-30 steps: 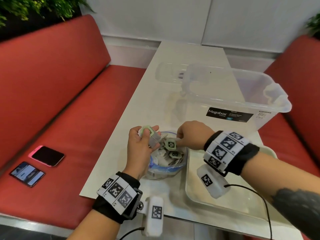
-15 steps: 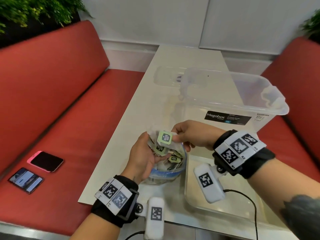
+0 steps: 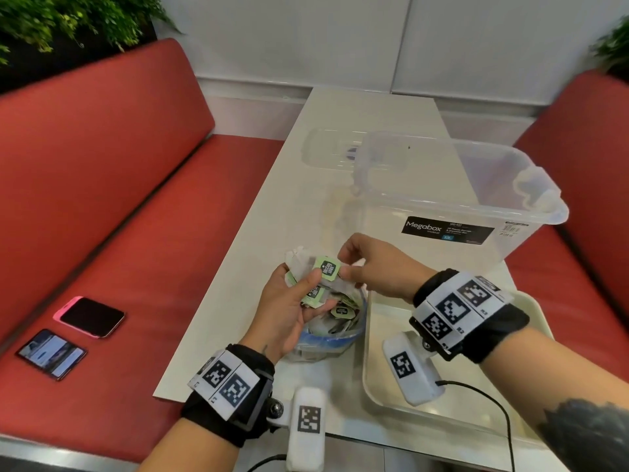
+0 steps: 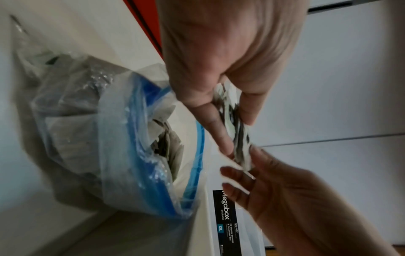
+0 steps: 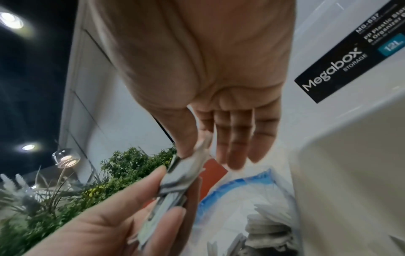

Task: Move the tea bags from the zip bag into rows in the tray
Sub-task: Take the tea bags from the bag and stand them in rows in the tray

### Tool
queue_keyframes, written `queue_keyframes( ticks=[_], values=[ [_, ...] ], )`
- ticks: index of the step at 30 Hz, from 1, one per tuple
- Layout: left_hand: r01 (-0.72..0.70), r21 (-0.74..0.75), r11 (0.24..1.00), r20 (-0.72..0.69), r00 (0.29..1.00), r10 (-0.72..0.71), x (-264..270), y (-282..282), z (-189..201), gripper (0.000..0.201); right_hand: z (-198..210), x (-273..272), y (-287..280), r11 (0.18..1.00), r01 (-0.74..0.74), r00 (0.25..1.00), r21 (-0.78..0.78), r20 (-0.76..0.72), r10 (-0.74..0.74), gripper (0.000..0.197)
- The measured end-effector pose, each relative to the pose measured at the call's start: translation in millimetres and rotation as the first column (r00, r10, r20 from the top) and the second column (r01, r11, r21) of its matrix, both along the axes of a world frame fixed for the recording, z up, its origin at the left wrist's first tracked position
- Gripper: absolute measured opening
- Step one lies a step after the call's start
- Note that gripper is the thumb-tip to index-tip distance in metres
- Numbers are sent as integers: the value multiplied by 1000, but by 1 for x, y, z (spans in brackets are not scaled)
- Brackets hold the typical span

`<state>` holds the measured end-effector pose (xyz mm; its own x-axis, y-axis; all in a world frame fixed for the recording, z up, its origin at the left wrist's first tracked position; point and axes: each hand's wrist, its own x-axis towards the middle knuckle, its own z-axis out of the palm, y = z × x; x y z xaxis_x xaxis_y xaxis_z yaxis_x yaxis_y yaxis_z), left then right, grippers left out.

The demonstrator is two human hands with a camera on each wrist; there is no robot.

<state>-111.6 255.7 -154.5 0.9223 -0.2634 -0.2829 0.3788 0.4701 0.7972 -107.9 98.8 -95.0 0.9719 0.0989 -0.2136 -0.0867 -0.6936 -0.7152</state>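
A clear zip bag [image 3: 326, 338] with a blue rim stands open on the table, with several tea bags inside. Just above its mouth my left hand [image 3: 316, 291] grips a small bunch of tea bags [image 3: 311, 294] between thumb and fingers. My right hand [image 3: 345, 269] pinches a tea bag with a green tag [image 3: 327, 267] against that bunch. The left wrist view shows the bunch [image 4: 237, 131] edge on between my fingers. In the right wrist view my thumb and forefinger pinch the tea bag [image 5: 198, 159]. The cream tray [image 3: 377, 390] lies right of the zip bag under my right wrist.
A big clear Megabox storage box [image 3: 459, 206] stands behind the tray, its lid [image 3: 326, 148] lying further back. Two phones [image 3: 92, 316] lie on the red bench at the left. The table's near edge runs just past my wrists.
My right hand has lifted a green-tagged tea bag out of the zip bag and brought it up to my left hand, which now holds a bunch above the bag.
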Motion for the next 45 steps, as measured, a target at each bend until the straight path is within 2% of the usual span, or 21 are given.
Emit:
queue_keyframes(
  ticks=[3,5,9,11,13,15,18,21,26,27,30,31,33,36,39,41,45],
  values=[
    [-17,37,999,24,1000,17,-1,-1,-1,31,6,-1,0,995,-96,984,-35,144,101,28],
    [-24,50,998,29,999,22,-2,-1,-2,33,9,-2,1,986,-151,975,-64,153,160,30],
    [-20,89,996,55,998,15,-4,-2,-2,36,9,-3,0,990,-108,991,86,94,100,27],
    [-7,119,993,73,997,-1,-5,-3,-3,43,9,-4,-2,989,-139,984,-48,104,143,35],
    [4,126,992,72,997,-13,-6,-5,-4,41,7,-3,-2,966,-167,972,-198,129,194,39],
    [6,119,993,66,998,-14,-6,-5,-5,38,6,0,-4,971,-114,974,-209,171,152,35],
    [-12,105,994,61,998,5,-5,-5,-7,32,3,3,-12,993,-27,976,-114,210,51,30],
    [-29,85,996,53,998,24,-4,-5,-9,29,6,3,-24,999,2,989,54,147,-10,33],
    [-17,72,997,47,999,14,-4,-5,-13,25,17,-2,-48,935,101,993,339,28,-117,18],
    [-14,73,997,48,999,11,-4,-5,-13,25,18,-3,-53,941,113,989,319,54,-137,14],
    [-4,85,996,56,998,0,-4,-6,-15,23,18,-1,-67,992,124,967,-27,228,-115,13],
    [-2,91,996,57,998,-3,-4,-7,-15,22,18,-1,-71,990,126,966,-63,236,-107,15],
    [4,96,995,57,998,-9,-4,-8,-15,22,17,0,-78,990,130,971,-48,207,-117,20],
    [10,101,995,56,998,-16,-4,-8,-14,25,18,1,-86,975,172,969,-138,203,-142,24],
    [16,113,993,50,999,-22,-5,-8,-15,24,20,0,-88,985,142,983,-97,130,-129,20],
    [16,118,993,49,999,-21,-5,-9,-15,24,17,2,-89,969,103,991,-226,112,-79,18],
    [15,114,993,44,999,-20,-5,-9,-15,23,4,6,-81,859,-43,993,-510,69,91,15]
  ],
)
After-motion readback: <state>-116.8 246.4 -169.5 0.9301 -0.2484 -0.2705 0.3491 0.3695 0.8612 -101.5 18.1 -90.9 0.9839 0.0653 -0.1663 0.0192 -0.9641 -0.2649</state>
